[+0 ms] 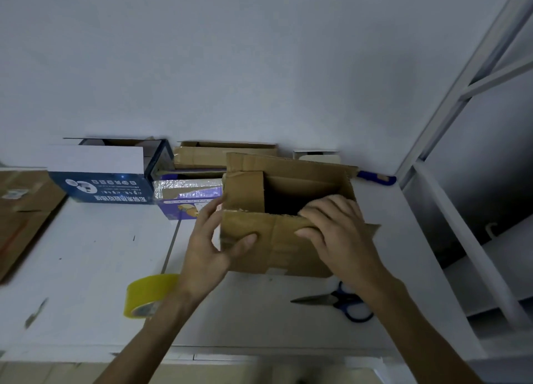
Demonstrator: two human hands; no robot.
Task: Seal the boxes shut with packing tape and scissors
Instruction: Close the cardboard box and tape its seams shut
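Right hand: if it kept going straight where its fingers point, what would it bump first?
Probably the left hand. The right hand points left along the cardboard box front flap.

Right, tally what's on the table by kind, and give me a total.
Boxes: 6, namely brown box in both hands, blue box, purple box, back box, white box, left box
Tape rolls: 1
Scissors: 1
Total: 8
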